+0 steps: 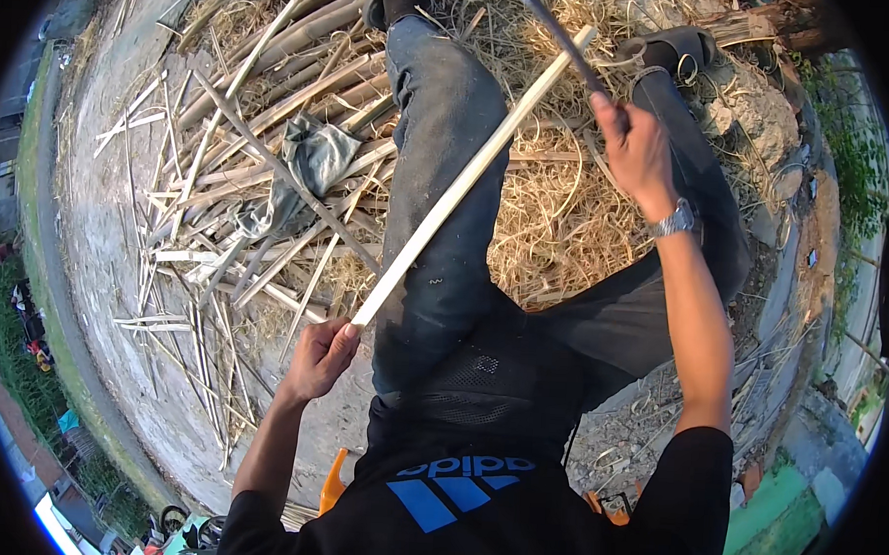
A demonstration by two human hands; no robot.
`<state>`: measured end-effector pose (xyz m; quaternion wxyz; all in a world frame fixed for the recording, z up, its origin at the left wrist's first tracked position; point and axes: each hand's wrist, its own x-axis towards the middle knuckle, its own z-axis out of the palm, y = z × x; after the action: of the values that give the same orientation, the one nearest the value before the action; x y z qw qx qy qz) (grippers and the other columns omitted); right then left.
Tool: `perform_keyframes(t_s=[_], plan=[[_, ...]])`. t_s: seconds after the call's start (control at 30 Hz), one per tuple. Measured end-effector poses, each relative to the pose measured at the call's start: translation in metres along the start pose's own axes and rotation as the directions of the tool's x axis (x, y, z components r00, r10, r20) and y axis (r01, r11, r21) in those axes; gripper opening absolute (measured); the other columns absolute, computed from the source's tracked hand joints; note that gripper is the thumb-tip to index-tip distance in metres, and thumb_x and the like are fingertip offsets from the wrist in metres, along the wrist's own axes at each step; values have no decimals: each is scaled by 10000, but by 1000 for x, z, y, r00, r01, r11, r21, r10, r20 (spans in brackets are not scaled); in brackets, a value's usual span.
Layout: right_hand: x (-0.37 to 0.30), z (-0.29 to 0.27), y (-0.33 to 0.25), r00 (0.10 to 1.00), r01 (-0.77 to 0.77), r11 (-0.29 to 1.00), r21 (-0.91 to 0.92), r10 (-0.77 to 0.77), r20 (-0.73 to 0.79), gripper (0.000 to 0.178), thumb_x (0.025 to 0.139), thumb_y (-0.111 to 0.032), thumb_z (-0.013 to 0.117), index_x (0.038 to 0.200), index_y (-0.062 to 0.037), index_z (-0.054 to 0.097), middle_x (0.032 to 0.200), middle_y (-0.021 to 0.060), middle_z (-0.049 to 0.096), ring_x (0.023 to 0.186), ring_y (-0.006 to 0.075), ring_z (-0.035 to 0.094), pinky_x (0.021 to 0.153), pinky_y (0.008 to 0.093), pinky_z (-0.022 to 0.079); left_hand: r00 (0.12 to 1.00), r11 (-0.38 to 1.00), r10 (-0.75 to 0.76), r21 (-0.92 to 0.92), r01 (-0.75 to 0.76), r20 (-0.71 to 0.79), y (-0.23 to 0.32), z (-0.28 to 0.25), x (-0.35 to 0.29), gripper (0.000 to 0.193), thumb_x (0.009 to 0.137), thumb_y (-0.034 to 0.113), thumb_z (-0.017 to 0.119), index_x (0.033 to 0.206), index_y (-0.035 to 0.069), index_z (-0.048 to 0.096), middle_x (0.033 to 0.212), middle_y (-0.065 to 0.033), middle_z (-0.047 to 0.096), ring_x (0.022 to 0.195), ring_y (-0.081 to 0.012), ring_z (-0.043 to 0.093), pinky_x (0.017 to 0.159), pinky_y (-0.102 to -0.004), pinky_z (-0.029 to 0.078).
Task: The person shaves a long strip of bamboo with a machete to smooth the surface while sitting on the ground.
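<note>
My left hand [321, 359] is closed round the near end of a long pale strip of split bamboo [458, 194]. The strip slants up to the right across my left thigh, its far end between my shins. In my closed right hand [633, 155] is a long dark knife [553, 29], its blade running up to the left past the top edge. Near the strip's far end the blade crosses it in view; whether they touch I cannot tell.
Several bamboo splits [303, 103] lie heaped on the left, with a grey-green cloth [316, 158] among them. Curly shavings [556, 233] cover the ground between my legs. A rock [759, 123] sits beyond my right foot. Part of an orange seat [333, 481] shows beside my hip.
</note>
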<state>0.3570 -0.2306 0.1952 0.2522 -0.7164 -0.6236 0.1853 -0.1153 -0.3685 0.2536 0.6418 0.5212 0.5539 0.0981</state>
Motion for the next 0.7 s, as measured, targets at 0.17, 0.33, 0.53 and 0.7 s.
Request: perform_keyframes(t_s=[0.17,0.33,0.53,0.7], plan=[[62,-41,78,809,-580,812,66,584,-64,753,949,-728,509,595,-64,534,470,31,481,404,148,516,389,307,413,1000,998,-3,57,1,30,-54,-25,-14,508,1069,417,533,708,60,548,570,60,443,529,-55,380,486,-274,315],[-2,-27,31,817,-456,573,681,574,63,606,973,-661,541,722,-110,512,547,-12,470,389,82,423,382,256,347,996,996,-73,-56,70,-56,-17,-21,-17,436,1077,357,536,799,32,622,558,62,459,511,-35,393,479,-244,315],[-45,1,-42,917,-166,784,599,346,-199,520,993,-523,630,738,-76,555,551,-30,469,441,70,440,418,255,343,820,828,386,551,-107,-422,41,-5,50,306,992,257,680,800,30,610,542,-83,467,456,-167,401,462,-344,330],[-48,-23,-113,950,62,960,274,28,-311,438,926,-450,752,793,-68,583,550,-10,553,461,128,543,451,318,407,669,707,587,692,-150,-456,50,7,77,235,936,244,756,906,16,708,637,-119,617,494,-230,557,495,-337,427]])
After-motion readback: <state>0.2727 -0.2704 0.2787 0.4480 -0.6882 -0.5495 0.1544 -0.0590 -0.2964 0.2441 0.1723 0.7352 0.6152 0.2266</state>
